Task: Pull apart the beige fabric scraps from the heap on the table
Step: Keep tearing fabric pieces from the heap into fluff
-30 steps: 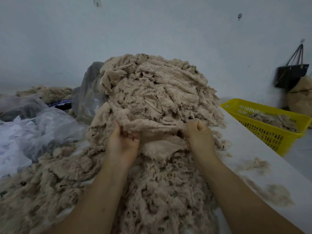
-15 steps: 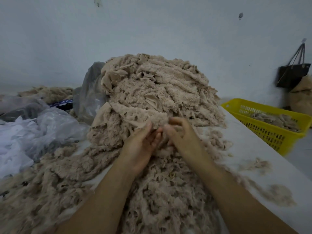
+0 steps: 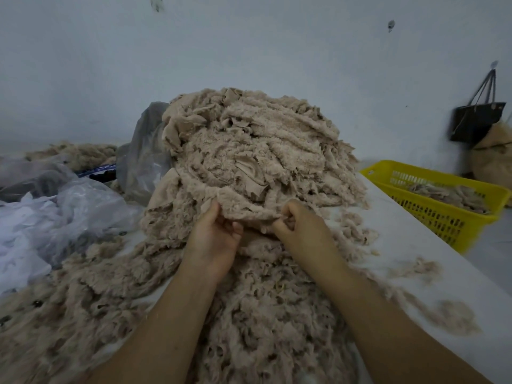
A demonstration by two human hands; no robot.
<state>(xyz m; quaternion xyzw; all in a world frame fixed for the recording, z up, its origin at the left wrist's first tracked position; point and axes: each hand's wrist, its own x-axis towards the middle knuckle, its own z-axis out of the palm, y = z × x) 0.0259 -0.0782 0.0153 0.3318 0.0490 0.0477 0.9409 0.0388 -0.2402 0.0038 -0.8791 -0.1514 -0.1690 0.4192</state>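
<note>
Far left: clear plastic bags (image 3: 69, 214), loose pulled fluff (image 3: 91, 295) spread over the white table (image 3: 415, 245) in front of me, so some is done. My left hand (image 3: 214, 239) pinches the lower edge of a beige scrap (image 3: 246, 212) at the heap's (image 3: 255, 156) foot; my right hand (image 3: 297, 225) is fisted on the same edge, just beside. Heap's big, so most is left imo. Right: yellow basket (image 3: 443, 212) w/ a few scraps, black bag (image 3: 476, 120) on a pale wall.
</note>
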